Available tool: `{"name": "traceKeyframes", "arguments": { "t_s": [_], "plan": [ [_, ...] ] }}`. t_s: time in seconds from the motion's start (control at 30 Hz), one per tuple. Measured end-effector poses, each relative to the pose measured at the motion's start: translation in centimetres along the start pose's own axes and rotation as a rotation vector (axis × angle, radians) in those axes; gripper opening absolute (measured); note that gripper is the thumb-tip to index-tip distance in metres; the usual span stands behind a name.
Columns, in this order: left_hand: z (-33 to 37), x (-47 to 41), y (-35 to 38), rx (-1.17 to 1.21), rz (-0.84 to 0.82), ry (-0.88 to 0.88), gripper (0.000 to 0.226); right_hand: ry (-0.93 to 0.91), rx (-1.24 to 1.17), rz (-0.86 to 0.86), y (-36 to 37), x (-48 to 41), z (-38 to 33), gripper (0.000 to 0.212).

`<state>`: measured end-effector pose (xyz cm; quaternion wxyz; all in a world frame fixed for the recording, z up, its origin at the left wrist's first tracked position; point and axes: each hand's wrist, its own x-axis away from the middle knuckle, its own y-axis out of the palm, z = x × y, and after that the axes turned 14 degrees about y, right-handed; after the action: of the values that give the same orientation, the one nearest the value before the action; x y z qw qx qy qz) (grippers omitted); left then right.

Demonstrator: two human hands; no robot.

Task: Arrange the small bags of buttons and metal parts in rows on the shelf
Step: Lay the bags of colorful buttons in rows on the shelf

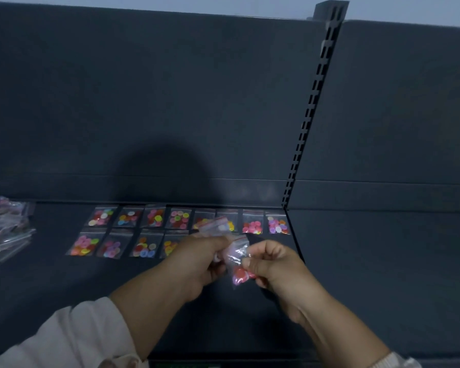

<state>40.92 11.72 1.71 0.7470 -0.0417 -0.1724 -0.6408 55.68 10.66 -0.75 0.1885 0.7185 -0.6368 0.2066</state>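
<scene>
Risk lay in slippery bag (239, 264) pinched by right hand (274, 264) above shelf (51, 288); left hand (197, 258) gripped, seemingly, further bags (218, 225). Slip or low sweep could have knocked front row (117, 245) just beyond askew, spoiling alignment.

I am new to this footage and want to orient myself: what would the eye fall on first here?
First, the two hands in the lower centre: the left hand and the right hand hold a small bag of pink and red buttons between them. Behind them, bright button bags lie in two rows on the dark shelf, and a loose pile of bags sits at the far left.
</scene>
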Motion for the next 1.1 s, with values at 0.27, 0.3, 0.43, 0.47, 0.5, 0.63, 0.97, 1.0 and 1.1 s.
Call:
{"name": "traceKeyframes", "arguments": {
  "t_s": [0.27,0.3,0.43,0.47,0.5,0.63,0.97,1.0,1.1],
  "plan": [
    [0.1,-1.0,-1.8,-0.073,0.067,-0.013,0.014,-0.006,0.049,0.259,-2.7,-2.6,0.0,0.023],
    [0.0,-0.9,-2.0,-0.109,0.054,-0.001,0.017,-0.019,0.107,0.280,-2.6,-2.9,-0.1,0.024],
    [-0.2,-0.8,-2.4,-0.229,0.010,0.052,0.019,-0.120,0.393,0.423,-2.2,-3.9,-0.4,0.025],
    [-0.3,-0.7,-2.5,-0.256,0.005,0.064,0.018,-0.147,0.492,0.466,-2.1,-4.0,-0.4,0.025],
    [-0.3,-0.7,-2.5,-0.277,-0.004,0.076,0.017,-0.175,0.599,0.509,-2.1,-4.0,-0.3,0.024],
    [-0.3,-0.5,-2.5,-0.311,-0.039,0.114,0.020,-0.304,0.858,0.605,-2.3,-3.7,0.3,0.019],
    [0.0,-0.6,-2.1,-0.302,-0.077,0.151,0.017,-0.623,1.024,0.437,-2.9,-5.7,1.9,0.015],
    [0.0,-0.7,-2.0,-0.308,-0.082,0.157,0.017,-0.628,1.021,0.439,-2.8,-5.8,1.8,0.014],
    [0.0,-0.8,-1.9,-0.312,-0.088,0.162,0.017,-0.658,1.014,0.434,-2.7,-6.1,1.7,0.015]
  ]
}}
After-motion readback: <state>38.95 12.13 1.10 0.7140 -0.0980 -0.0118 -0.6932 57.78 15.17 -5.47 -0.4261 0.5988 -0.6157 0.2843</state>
